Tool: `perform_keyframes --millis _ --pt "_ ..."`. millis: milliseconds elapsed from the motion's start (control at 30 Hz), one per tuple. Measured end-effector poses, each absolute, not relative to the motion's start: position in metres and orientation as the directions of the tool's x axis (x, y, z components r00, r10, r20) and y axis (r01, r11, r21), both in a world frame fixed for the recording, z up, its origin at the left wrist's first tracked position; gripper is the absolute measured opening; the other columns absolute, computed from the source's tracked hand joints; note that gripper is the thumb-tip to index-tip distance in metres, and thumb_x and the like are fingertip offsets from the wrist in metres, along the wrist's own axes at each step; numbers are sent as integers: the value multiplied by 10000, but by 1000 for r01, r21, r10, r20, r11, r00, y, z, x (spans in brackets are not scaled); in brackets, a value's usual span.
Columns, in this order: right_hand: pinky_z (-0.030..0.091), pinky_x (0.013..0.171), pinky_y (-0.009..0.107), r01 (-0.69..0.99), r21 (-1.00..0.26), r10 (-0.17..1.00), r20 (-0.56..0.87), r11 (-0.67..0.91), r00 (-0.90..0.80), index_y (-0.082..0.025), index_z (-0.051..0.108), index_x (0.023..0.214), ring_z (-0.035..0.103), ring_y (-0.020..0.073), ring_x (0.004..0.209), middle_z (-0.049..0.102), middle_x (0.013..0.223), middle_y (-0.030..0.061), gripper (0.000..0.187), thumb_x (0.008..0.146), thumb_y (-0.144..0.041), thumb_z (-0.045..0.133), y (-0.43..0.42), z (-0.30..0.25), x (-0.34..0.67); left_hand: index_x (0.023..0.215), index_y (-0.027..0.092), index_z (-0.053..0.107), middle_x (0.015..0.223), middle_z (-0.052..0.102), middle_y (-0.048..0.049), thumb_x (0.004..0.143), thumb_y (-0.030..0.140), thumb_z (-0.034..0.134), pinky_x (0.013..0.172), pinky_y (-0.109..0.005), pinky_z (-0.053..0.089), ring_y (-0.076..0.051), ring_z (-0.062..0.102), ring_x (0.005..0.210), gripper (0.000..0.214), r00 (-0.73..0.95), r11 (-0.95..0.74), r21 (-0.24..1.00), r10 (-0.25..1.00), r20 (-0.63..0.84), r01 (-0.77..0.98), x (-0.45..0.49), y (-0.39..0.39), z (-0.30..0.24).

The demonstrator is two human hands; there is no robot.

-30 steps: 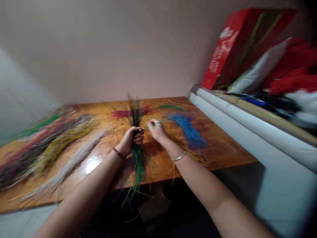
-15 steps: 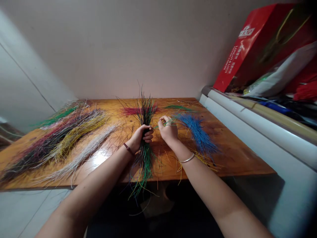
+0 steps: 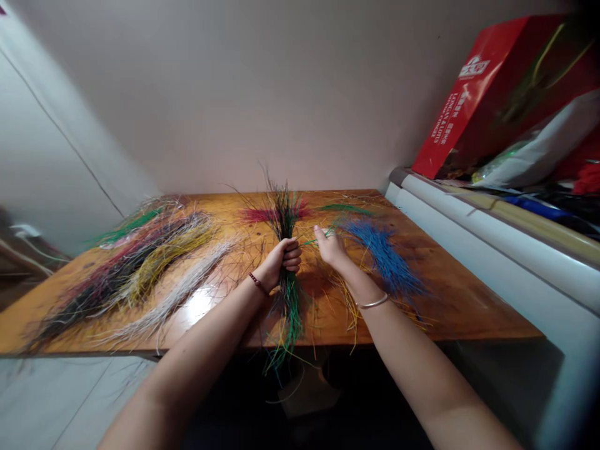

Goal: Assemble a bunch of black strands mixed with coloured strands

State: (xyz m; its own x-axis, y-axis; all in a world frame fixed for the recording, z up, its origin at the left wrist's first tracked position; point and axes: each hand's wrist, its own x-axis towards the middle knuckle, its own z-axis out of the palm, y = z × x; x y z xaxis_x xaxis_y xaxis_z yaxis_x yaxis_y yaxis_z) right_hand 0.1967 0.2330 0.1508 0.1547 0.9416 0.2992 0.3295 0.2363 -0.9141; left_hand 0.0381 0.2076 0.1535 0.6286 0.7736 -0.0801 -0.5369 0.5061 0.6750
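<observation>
My left hand (image 3: 281,261) is wrapped round an upright bundle of thin coloured strands (image 3: 287,269), mostly green and black, whose tips fan out above my fist and whose tails hang past the table's front edge. My right hand (image 3: 330,247) is just to the right of it, fingers pinched on a single green strand (image 3: 312,241) that runs toward the bundle. A pile of blue strands (image 3: 384,259) lies right of my right hand on the wooden table (image 3: 450,306). Red strands (image 3: 257,214) lie behind the bundle.
Long heaps of white (image 3: 178,294), yellow (image 3: 159,265), dark and red (image 3: 103,284), and green strands (image 3: 129,225) cover the table's left half. A white cabinet (image 3: 492,237) stands at the right, bearing a red box (image 3: 487,87) and bags. A wall is close behind.
The view has shifted left and steadied. My right hand has drawn the green strand in closer to the bundle. My left hand keeps its grip.
</observation>
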Motion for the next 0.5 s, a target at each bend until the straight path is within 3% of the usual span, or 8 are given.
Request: perform_keyframes --millis 67,300,500 --pt "222 442 242 396 -881 916 355 260 188 -218 403 460 363 114 430 409 436 -9 475 799 -548 455 233 157 202 596 187 269 478 179 89 795 280 553 335 -154 144 -35 183 340 359 626 507 671 776 -82 -541 38 208 154" --pt "231 356 218 118 -955 939 291 273 181 -213 406 551 337 81 370 402 435 -36 421 713 -542 613 218 202 236 592 190 261 483 169 96 789 283 576 335 -152 159 -29 184 336 382 649 536 619 759 -56 -574 32 208 156" --pt "249 337 181 180 -955 942 271 237 198 -199 383 544 346 61 377 357 444 -47 435 734 -504 630 183 252 248 586 173 305 477 208 92 802 274 567 350 -150 183 -25 210 345 354 655 511 626 756 -1 -589 35 199 164"
